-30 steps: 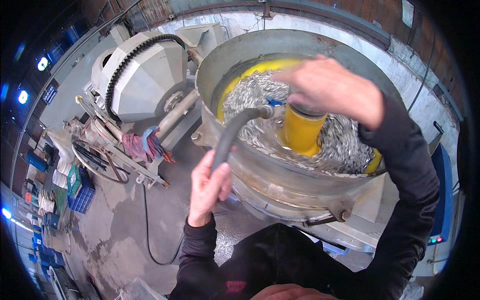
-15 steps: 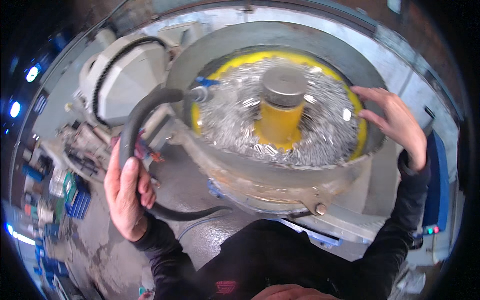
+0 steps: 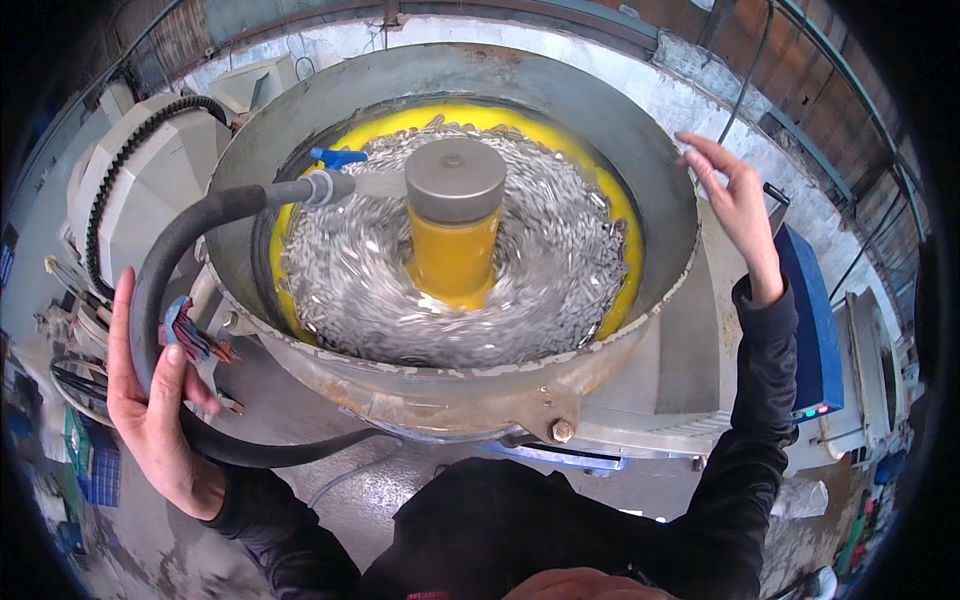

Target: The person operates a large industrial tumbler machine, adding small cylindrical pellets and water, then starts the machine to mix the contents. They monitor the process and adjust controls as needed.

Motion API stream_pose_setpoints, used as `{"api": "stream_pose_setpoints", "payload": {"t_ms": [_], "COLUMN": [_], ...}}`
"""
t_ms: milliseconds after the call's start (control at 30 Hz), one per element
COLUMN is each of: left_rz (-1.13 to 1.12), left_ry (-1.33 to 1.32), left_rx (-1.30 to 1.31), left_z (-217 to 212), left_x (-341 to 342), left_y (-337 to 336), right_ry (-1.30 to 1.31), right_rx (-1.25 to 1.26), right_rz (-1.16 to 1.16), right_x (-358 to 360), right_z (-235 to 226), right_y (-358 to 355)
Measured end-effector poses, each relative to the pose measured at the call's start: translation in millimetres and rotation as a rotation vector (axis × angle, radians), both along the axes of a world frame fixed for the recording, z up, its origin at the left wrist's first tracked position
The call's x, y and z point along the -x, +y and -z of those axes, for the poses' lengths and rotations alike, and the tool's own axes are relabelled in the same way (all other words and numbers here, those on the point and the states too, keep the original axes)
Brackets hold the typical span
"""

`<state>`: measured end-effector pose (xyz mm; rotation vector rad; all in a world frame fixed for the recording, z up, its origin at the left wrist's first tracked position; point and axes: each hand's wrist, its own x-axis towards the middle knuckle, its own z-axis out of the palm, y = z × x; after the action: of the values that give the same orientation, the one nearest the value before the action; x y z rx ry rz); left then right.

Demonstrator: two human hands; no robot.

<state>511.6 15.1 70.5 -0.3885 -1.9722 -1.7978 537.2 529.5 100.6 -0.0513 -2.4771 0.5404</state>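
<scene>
A thick dark hose (image 3: pixel 185 235) rests in my left hand (image 3: pixel 160 415), between thumb and fingers, with the index finger stretched along it. Its grey nozzle (image 3: pixel 325 187) with a blue valve lever (image 3: pixel 338 158) reaches over the left rim of a big round metal tub (image 3: pixel 640 140). A pale stream of liquid leaves the nozzle toward the tub's yellow centre column (image 3: pixel 452 250), which wears a grey metal cap (image 3: pixel 455 180). Around the column many small shiny metal pieces (image 3: pixel 350 270) blur with motion. Beyond the tub's right rim, my right hand (image 3: pixel 735 200) holds nothing, fingers apart.
At left stands a pale machine housing (image 3: pixel 150 180) with a black corrugated conduit. A blue control box (image 3: pixel 808 320) with small lights is on the right. A bolted bracket (image 3: pixel 562 428) juts from the tub's near side. Blue crates (image 3: pixel 100 475) sit on the floor at lower left.
My view has shifted, so the tub appears farther left. My right hand has drawn outward from over the tub's right edge. The nozzle is somewhat nearer the column.
</scene>
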Motion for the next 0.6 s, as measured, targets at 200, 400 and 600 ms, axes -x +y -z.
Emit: {"api": "stream_pose_setpoints", "payload": {"t_ms": [200,400,600], "left_rz": [-0.089,-0.128,-0.058], "left_ry": [0.023,0.023,0.023], "left_rx": [0.207,0.325,0.286], "left_z": [2,22,41], "left_x": [18,54,69], "left_y": [19,27,35], "right_ry": [-0.101,-0.201,-0.208], "right_rx": [-0.132,0.042,0.343], "right_rz": [-0.054,-0.053,-0.18], "right_x": [15,20,23], "right_z": [26,40,48], "right_y": [-35,-37,-25]}}
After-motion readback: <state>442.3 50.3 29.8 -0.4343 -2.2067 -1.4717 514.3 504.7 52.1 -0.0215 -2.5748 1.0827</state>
